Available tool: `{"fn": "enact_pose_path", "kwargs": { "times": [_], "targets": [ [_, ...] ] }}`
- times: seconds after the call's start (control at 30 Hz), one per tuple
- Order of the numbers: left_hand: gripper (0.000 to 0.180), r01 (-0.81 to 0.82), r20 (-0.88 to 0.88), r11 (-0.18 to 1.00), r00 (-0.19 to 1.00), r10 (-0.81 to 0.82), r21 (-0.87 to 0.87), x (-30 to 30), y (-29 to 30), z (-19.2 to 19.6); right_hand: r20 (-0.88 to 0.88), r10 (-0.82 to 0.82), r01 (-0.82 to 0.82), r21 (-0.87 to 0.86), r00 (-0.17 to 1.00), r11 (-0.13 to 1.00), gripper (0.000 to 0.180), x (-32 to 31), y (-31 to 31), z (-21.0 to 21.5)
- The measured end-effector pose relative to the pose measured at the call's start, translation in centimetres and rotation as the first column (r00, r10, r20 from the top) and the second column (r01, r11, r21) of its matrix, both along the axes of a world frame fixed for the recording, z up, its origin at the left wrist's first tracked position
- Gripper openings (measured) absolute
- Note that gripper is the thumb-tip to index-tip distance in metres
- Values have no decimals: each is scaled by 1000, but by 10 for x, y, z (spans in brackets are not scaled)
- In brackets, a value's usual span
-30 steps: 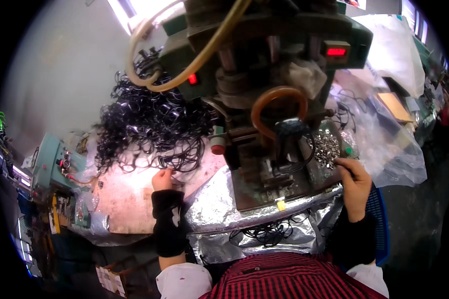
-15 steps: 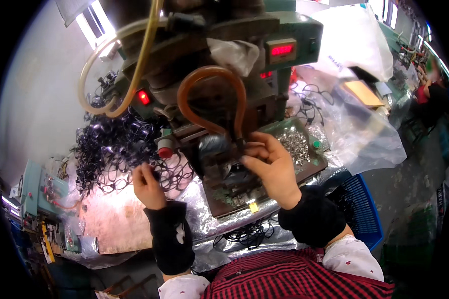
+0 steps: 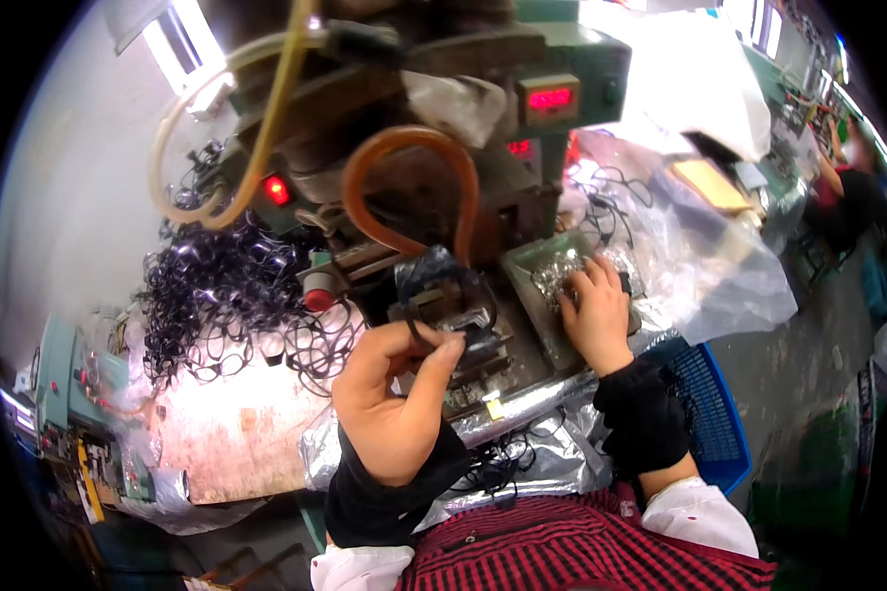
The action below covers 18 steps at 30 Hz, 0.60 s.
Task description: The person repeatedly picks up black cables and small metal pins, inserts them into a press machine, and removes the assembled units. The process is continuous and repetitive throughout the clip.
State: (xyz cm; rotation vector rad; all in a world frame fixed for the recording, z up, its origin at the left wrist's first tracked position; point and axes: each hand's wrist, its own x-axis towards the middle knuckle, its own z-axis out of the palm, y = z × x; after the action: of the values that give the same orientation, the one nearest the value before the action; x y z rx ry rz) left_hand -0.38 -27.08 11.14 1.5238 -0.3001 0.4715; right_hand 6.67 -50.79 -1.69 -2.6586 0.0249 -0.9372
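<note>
Eyeglass frame (image 3: 426,317), thin and black, sits pinched between the left hand's (image 3: 392,406) curled fingertips at the machine's clamp (image 3: 463,320), apparently mid-loading. The right hand (image 3: 593,313) rests, fingers bent, in a green tray (image 3: 537,315) of small silvery parts. A large heap of black frames (image 3: 222,295) lies left on the bench, seemingly waiting.
</note>
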Motion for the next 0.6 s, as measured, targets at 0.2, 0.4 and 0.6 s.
{"fn": "enact_pose_path", "kwargs": {
  "times": [0.2, 0.4, 0.6],
  "targets": [
    [15, 15, 8, 998, 1000, -15, 56, 6, -6, 2, 19, 158, -156, 323, 987, 933, 15, 18, -17, 9],
    [14, 46, 30, 995, 998, -49, 91, 12, -4, -1, -70, 117, -117, 1, 991, 993, 27, 22, 1, -7],
    [31, -18, 73, 947, 997, -6, 319, -25, 19, -13, 98, 197, -209, 144, 976, 967, 9, 17, 4, 2]
  ]
}}
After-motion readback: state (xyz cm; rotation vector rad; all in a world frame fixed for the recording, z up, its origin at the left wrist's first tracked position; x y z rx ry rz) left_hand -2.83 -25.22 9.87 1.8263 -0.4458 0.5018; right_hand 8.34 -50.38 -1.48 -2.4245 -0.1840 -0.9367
